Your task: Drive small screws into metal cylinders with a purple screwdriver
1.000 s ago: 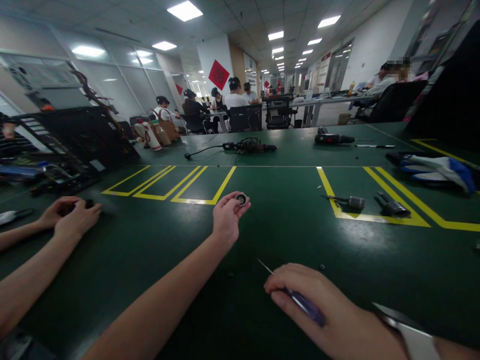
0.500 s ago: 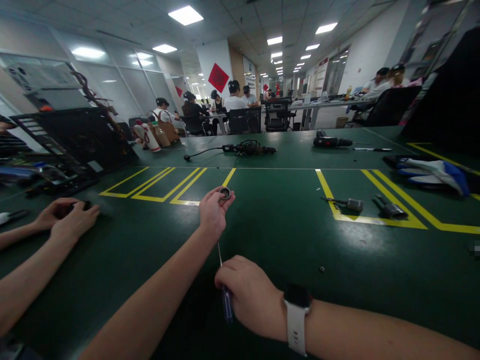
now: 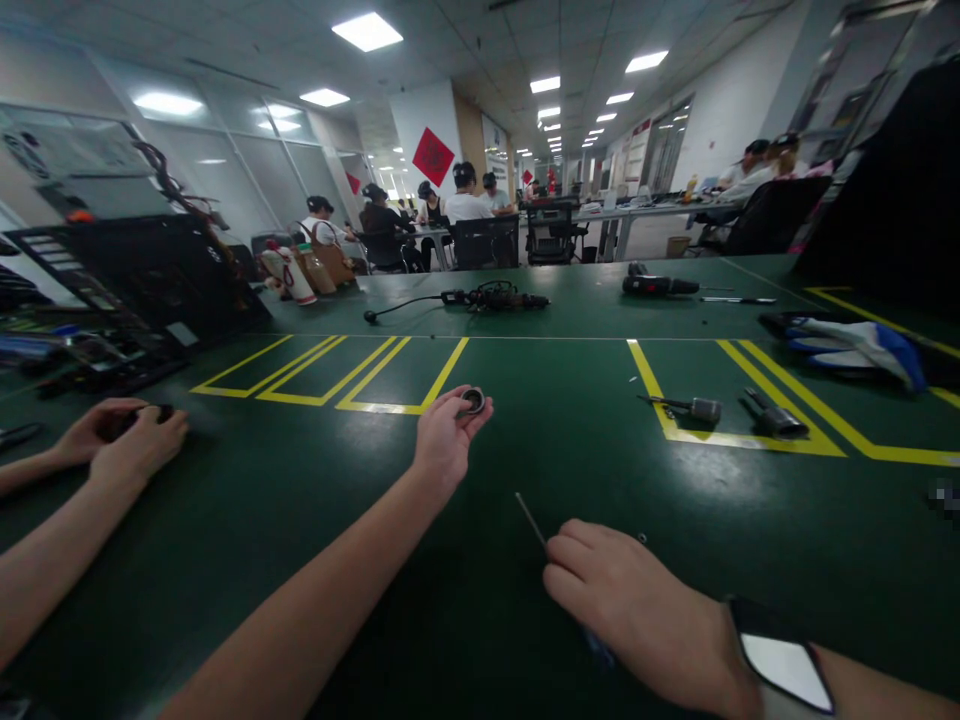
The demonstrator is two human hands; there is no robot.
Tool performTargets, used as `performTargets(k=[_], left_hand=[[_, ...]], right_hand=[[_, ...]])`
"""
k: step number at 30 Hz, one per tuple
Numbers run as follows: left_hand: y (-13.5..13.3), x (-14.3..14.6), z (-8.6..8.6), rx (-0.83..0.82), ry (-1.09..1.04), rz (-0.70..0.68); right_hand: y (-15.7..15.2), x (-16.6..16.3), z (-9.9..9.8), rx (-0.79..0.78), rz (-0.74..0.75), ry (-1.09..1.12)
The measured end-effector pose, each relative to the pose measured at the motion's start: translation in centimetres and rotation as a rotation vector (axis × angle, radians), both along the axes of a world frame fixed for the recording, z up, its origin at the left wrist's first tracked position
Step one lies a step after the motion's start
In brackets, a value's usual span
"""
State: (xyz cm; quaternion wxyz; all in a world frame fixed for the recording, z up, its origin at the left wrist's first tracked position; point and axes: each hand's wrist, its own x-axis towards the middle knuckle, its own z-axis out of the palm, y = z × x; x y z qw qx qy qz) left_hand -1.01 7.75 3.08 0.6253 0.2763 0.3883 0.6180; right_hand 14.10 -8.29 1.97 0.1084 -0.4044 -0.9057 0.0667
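Pinched in the fingers of my left hand (image 3: 444, 440) is a small round metal ring (image 3: 473, 401), its open face tilted toward me. My right hand (image 3: 619, 600), with a watch on the wrist, is closed round a screwdriver (image 3: 531, 520). The thin metal shaft points up and left, apart from the ring; most of the handle is hidden by the hand. A small nut-like part (image 3: 642, 538) lies just beyond my right knuckles. Farther right on the table are two metal parts, one with a thin shaft (image 3: 703, 410) and a thicker cylinder (image 3: 784, 420).
On the left, a co-worker's hands (image 3: 135, 445) hold a dark part. The green table (image 3: 360, 620) carries yellow tape outlines, a corded tool (image 3: 502, 297), a drill-like tool (image 3: 658, 284), a pen (image 3: 739, 300) and blue-white gloves (image 3: 862, 350).
My right hand has moved right with the screwdriver, whose shaft has come away from my left hand. My left hand has shifted slightly right and down with the ring.
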Motion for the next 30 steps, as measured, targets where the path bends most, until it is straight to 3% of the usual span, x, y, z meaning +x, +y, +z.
performTargets(k=[5, 8, 11, 14, 16, 30], left_hand=[[-4.6, 2.1, 0.4, -0.082, 0.081, -0.243], [-8.2, 2.9, 1.3, -0.133, 0.181, -0.379], [-10.9, 3.3, 2.7, -0.222, 0.211, -0.484], [-12.5, 3.5, 3.7, -0.293, 0.199, -0.556], [-12.9, 3.6, 4.0, -0.334, 0.187, -0.574], [-13.5, 3.6, 4.0, -0.400, 0.203, -0.628]], right_hand=[[-1.9, 4.1, 0.2, -0.128, -0.129, 0.189], [-3.3, 6.1, 0.5, -0.002, -0.182, 0.428], [-3.8, 8.1, 0.6, 0.061, -0.413, 0.672], [-3.1, 9.3, 0.3, -0.019, -0.682, 0.771], [-2.5, 9.5, 0.1, -0.082, -0.751, 0.774], [-2.0, 9.3, -1.2, -0.027, -0.660, 0.626]])
